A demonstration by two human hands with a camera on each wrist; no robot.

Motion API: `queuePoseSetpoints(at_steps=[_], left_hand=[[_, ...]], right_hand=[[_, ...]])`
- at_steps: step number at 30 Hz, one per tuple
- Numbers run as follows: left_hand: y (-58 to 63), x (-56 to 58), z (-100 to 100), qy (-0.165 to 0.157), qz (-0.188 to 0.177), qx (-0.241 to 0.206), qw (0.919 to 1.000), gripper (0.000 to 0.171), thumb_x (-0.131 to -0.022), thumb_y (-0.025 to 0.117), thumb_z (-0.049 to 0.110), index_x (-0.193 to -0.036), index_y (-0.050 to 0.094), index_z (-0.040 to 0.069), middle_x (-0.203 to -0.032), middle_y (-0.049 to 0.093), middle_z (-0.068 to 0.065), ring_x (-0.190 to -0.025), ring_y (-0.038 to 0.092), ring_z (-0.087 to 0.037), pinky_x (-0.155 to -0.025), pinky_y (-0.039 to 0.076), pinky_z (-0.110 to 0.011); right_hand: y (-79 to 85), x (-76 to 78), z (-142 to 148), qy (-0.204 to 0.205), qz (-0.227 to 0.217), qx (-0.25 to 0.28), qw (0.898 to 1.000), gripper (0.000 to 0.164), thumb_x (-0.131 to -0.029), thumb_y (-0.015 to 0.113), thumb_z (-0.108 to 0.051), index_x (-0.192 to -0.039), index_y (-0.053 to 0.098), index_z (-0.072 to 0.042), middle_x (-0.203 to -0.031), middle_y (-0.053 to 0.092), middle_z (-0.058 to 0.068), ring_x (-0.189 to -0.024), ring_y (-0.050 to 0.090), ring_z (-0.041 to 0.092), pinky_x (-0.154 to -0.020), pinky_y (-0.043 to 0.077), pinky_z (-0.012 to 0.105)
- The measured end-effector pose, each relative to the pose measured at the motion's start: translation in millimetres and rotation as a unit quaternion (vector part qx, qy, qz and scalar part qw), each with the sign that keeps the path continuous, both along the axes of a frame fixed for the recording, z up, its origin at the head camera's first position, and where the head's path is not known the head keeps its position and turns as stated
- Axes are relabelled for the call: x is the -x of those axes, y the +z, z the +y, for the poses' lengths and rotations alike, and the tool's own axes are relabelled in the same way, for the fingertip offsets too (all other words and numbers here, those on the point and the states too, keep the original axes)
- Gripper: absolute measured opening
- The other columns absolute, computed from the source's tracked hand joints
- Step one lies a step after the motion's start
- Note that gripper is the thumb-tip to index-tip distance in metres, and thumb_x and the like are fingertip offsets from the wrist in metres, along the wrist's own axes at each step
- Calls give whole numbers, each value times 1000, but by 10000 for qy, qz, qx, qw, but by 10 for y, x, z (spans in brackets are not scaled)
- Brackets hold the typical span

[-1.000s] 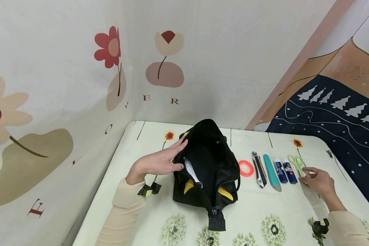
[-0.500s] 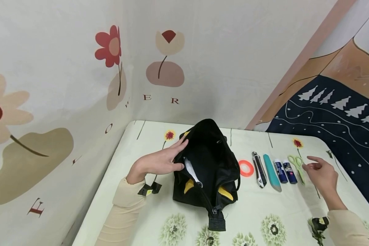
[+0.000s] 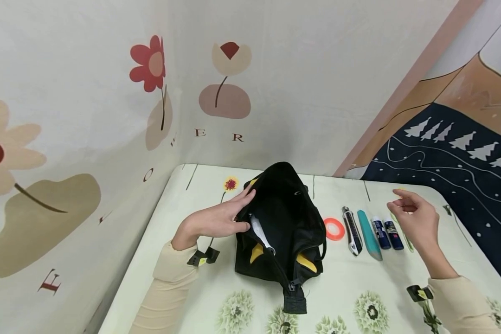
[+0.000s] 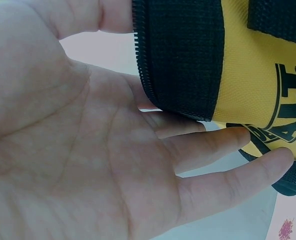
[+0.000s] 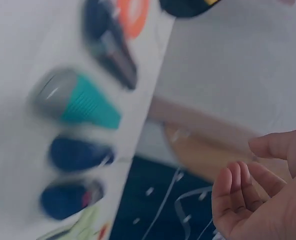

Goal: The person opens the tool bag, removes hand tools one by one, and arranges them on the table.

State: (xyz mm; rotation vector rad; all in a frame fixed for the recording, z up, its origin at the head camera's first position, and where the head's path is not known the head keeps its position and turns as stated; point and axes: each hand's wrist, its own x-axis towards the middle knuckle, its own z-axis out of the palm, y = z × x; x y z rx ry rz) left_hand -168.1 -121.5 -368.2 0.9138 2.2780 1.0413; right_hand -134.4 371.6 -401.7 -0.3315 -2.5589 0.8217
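My left hand (image 3: 217, 218) lies against the rim of a black and yellow zip tool bag (image 3: 292, 269), with thumb and fingers spread nearly straight. The left wrist view shows the zippered edge (image 4: 143, 55) between my thumb and outer fingers. The bag gapes upward, and a slim white object (image 3: 260, 234) sits inside at its left wall. My right hand (image 3: 417, 218) holds nothing; its fingers hang loosely bent. In the head view it overlaps the green scissors (image 3: 408, 243), partly hiding them. Left of the scissors lie two blue glue sticks (image 3: 394, 235).
Between bag and glue sticks lie a red-orange tape roll (image 3: 329, 221), a box cutter (image 3: 351, 231) and a teal tapered tool with a grey end (image 3: 369, 236). A flowered cloth covers the table (image 3: 334, 287). Printed fabric walls (image 3: 300, 93) rise behind and at the left.
My right hand has let go of the scissors, risen and moved left and away over them. The left hand and bag have kept their places.
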Motion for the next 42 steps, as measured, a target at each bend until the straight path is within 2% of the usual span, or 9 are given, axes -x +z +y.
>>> queuePoseSetpoints(at_steps=[4,8,12,18,23,26,31,36,42], left_hand=[[-11,2,-4,7,-12,-5,10000,88,-108,59,14,-176,6,-3,-185,-8,-19,-171,4,-36,-134,20,-57],[-12,4,-4,-1,-22,-30,10000,88,-108,58,14,-176,5,-2,-185,-9,-19,-171,3,-36,-134,19,-57],[-7,5,3,3,-41,-36,10000,88,-108,58,13,-176,5,-1,-185,-9,-18,-171,1,-35,-134,18,-56],[-5,4,9,38,-64,19,10000,88,-108,59,12,-176,5,-1,-185,-10,-18,-171,0,-33,-134,19,-55],[-4,-4,5,34,-78,8,10000,88,-108,59,13,-176,5,-2,-185,-10,-18,-171,-1,-33,-134,18,-55],[-1,-6,-1,38,-107,-10,9999,88,-108,58,13,-176,5,-2,-185,-11,-17,-171,-1,-33,-134,19,-55],[1,-4,-2,45,-114,-20,9999,88,-108,58,12,-176,4,-1,-185,-11,-16,-171,0,-33,-133,21,-55],[10,1,3,2,-58,-6,10000,88,-108,59,14,-176,4,-1,-185,-11,-16,-171,-1,-33,-135,17,-56],[11,10,3,-22,-59,-10,10000,89,-108,59,13,-176,4,-2,-185,-12,-17,-171,-3,-33,-135,14,-56]], right_hand=[[116,11,-266,379,235,69,9990,42,-103,78,-14,-144,73,-4,-99,73,2,-82,51,-20,-71,41,7],[250,-3,-505,855,341,330,9952,44,-103,79,-11,-146,71,-3,-98,69,-8,-83,56,-17,-71,48,6],[380,-18,-736,1346,403,766,9871,44,-103,79,-6,-146,70,-1,-93,65,-20,-81,64,-11,-71,54,9],[548,13,-1141,2136,350,1515,9645,42,-103,78,-5,-144,70,1,-95,70,-15,-85,71,-1,-75,60,16],[641,90,-1468,2698,-11,2150,9386,42,-105,76,-3,-145,68,2,-101,72,-10,-92,72,4,-82,61,20],[662,148,-1623,2899,-218,2425,9256,44,-105,74,-2,-148,66,3,-105,72,-7,-96,72,7,-86,62,21],[654,248,-1819,3148,-438,2657,9102,45,-104,75,-1,-149,65,3,-109,71,4,-98,72,10,-88,63,25],[574,323,-1937,3308,-697,2470,9081,43,-105,75,-3,-146,65,5,-112,71,13,-97,72,12,-84,63,26],[370,407,-2151,3519,-840,2079,9088,38,-102,79,-4,-138,71,4,-107,73,14,-91,75,30,-77,63,30]])
